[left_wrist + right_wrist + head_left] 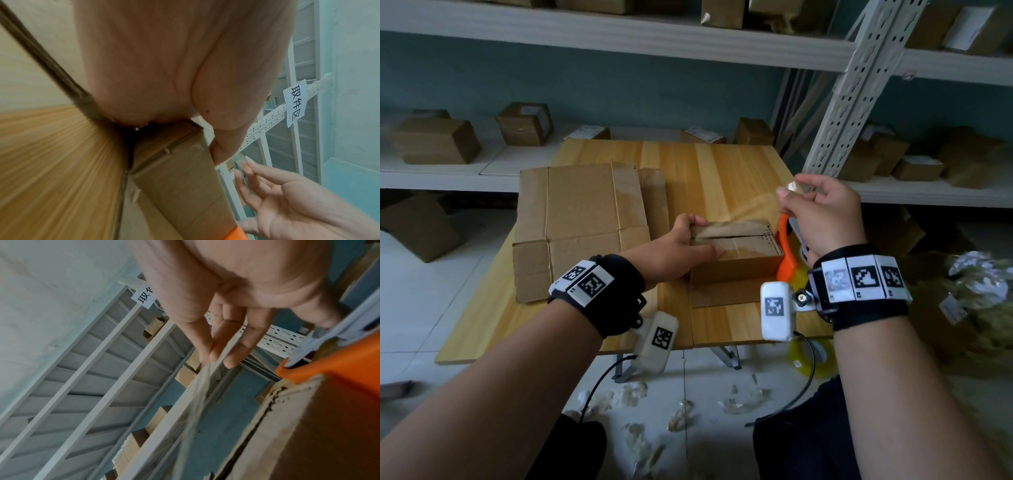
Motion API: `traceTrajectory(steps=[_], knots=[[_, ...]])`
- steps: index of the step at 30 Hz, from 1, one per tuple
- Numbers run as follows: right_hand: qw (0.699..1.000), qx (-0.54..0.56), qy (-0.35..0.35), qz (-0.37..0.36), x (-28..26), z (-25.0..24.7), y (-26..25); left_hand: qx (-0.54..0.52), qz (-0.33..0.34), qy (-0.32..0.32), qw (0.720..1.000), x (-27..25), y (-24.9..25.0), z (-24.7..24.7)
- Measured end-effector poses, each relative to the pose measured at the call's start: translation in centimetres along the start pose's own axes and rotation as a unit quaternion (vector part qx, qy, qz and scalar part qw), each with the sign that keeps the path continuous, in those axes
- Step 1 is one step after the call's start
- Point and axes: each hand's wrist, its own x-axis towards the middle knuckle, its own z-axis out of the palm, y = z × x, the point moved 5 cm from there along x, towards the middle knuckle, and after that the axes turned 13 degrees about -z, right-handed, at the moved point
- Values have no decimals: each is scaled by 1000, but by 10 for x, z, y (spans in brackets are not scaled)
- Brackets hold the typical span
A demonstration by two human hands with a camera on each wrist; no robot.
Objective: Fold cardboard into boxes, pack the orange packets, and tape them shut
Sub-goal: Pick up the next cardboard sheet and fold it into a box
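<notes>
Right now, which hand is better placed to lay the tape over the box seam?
Right hand: it already pinches the clear tape stretched above the box, while the left hand steadies it.

The closed brown box (736, 251) sits under the left hand (681, 245); a clear tape strip (753, 212), seemingly stretched taut, rises to the right hand (822, 212).
</notes>
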Motion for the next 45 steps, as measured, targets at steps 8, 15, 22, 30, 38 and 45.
traceTrajectory(steps=[8, 15, 22, 30, 38, 45], knots=[[995, 70, -71, 10, 26, 33, -4, -3, -16, 9, 1000, 1, -4, -4], [995, -36, -89, -13, 24, 5, -2, -6, -2, 11, 1000, -1, -4, -1], [994, -45, -102, 23, 2, -19, 9, 12, 8, -9, 1000, -2, -5, 3], [988, -30, -138, 62, -5, -19, 35, 27, 9, -9, 1000, -5, -4, 4], [991, 16, -122, 61, 13, 9, 49, 25, 8, -14, 1000, -4, -3, 3], [990, 49, -112, 75, 18, 6, 37, 13, 4, -15, 1000, -4, -4, 5]])
